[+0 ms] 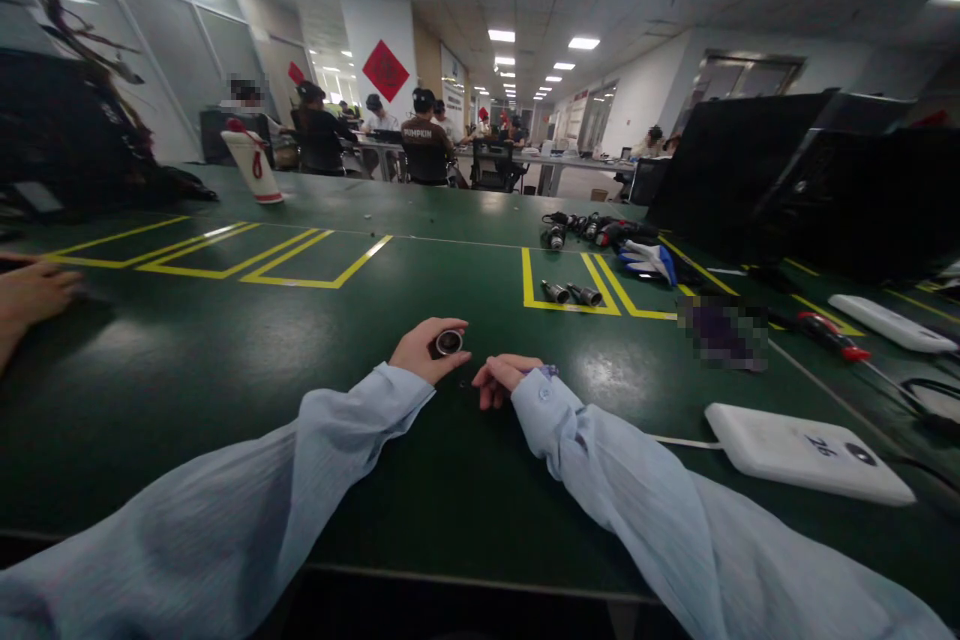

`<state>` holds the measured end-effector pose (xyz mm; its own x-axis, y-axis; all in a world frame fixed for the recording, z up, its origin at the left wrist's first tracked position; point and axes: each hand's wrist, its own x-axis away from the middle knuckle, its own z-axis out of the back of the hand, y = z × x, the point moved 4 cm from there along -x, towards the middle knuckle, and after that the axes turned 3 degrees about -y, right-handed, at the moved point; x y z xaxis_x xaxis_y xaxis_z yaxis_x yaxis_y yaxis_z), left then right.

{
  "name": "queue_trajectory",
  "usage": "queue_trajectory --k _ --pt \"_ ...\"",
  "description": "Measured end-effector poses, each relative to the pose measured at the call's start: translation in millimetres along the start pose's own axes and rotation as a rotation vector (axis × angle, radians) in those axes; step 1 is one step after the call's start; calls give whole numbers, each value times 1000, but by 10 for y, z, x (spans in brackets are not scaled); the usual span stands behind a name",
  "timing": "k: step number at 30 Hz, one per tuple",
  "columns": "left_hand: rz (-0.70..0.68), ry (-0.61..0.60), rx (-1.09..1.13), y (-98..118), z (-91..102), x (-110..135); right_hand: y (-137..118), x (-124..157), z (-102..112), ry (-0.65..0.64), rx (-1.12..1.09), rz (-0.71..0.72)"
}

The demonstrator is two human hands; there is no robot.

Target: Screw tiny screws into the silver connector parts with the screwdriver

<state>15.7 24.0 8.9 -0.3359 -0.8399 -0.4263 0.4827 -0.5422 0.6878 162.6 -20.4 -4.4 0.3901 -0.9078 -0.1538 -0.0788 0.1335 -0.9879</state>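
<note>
My left hand (424,350) is closed around a short round part with a silver rim (449,343), its dark open end facing me. Just to the right, my right hand (506,378) is held low over the table with its fingers curled together. Whatever is between those fingers, if anything, is hidden. A tiny dark piece (463,383) lies on the green table (420,540) between the two hands. Farther forward, two metal cylindrical fittings (570,294) lie side by side inside a yellow taped box.
A white flat device (810,455) with a cable is on the right, near a red-and-black screwdriver (832,335). Behind are blue-and-white gloves (649,262) and a heap of dark cabled parts (585,228). A paper cup (253,165) stands far left. Another person's hand (34,295) rests at the left edge.
</note>
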Motion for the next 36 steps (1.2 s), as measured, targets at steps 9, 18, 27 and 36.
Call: queue_trajectory --k 9,18,27,36 --pt "380 4 772 -97 -187 13 -78 7 26 125 -119 200" --pt "414 -13 783 42 -214 84 -27 -3 43 205 37 135" --pt "446 3 690 214 -172 116 -34 18 19 183 128 101" --pt "442 23 664 221 -153 126 -64 29 55 187 106 62"
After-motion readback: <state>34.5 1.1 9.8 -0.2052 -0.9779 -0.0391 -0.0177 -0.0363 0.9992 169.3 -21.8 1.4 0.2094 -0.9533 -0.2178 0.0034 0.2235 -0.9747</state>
